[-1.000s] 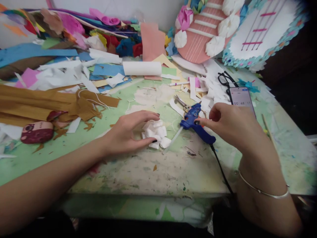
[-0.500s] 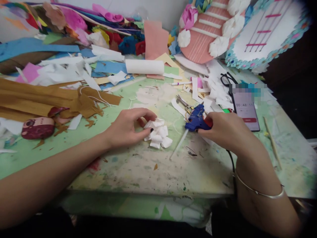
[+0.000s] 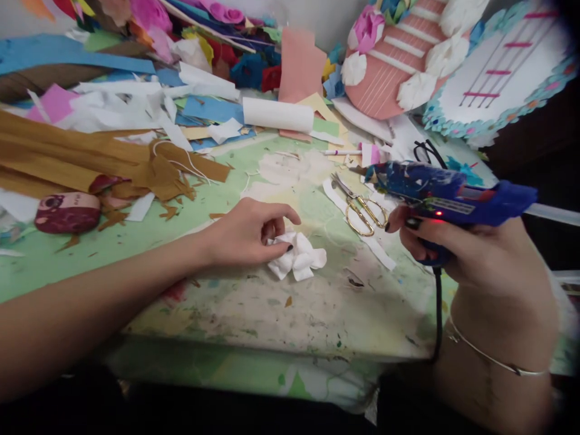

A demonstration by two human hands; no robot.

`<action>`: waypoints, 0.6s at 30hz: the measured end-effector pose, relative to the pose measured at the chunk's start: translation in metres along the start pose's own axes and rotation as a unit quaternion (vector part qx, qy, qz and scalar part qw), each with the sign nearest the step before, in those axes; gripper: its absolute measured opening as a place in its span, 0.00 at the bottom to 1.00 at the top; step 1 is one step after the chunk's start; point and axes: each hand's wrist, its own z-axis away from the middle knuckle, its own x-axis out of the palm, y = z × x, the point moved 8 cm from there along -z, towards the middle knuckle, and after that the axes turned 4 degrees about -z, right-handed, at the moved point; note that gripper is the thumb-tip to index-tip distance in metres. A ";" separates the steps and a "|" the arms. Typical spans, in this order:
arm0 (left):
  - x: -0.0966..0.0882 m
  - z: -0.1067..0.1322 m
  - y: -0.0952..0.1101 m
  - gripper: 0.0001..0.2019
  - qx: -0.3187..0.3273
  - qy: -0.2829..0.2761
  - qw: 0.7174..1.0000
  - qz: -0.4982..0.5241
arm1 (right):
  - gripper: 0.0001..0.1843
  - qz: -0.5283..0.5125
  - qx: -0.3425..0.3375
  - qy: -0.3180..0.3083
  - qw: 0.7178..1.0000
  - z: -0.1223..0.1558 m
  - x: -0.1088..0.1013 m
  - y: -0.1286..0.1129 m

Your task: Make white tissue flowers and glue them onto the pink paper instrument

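Observation:
My left hand (image 3: 247, 232) is at a white crumpled-paper flower (image 3: 304, 257) on the table. Its thumb and curled fingers close on the flower's left edge, partly hidden, while the index finger arches free above. My right hand (image 3: 471, 248) grips a blue glue gun (image 3: 453, 196) in the air, its red light lit. The nozzle points left, a clear glue stick (image 3: 553, 212) juts from the back, and a black cord (image 3: 437, 314) hangs down. Below the nozzle lie gold-handled scissors (image 3: 365, 214), on a white paper strip (image 3: 383, 251).
Brown crepe paper (image 3: 67, 154) and a maroon case (image 3: 67, 212) lie at left. A white paper roll (image 3: 278, 115) and coloured scraps fill the back. Two guitar-shaped paper crafts lean at the back right, one pink (image 3: 380, 78), one white with blue edging (image 3: 493, 72).
My right hand has lifted the glue gun from near the scissors and turned it, uncovering them. The flower has shifted slightly towards me under my left hand. The view has tilted a little.

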 end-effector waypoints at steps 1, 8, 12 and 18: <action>0.001 0.000 -0.001 0.14 -0.006 -0.006 1.000 0.005 | 0.06 -0.021 -0.007 -0.024 0.999 0.001 0.004 0.000; 0.005 0.001 0.000 0.10 -0.004 -0.032 0.999 0.000 | 0.02 -0.045 0.027 -0.207 0.977 0.019 0.039 0.002; 0.008 0.002 0.001 0.10 0.005 -0.060 0.998 0.000 | 0.09 -0.022 0.051 -0.216 0.975 0.023 0.045 0.005; 0.009 0.002 -0.002 0.08 0.005 -0.061 0.998 0.002 | 0.08 0.120 -0.022 -0.342 0.932 0.023 0.073 -0.009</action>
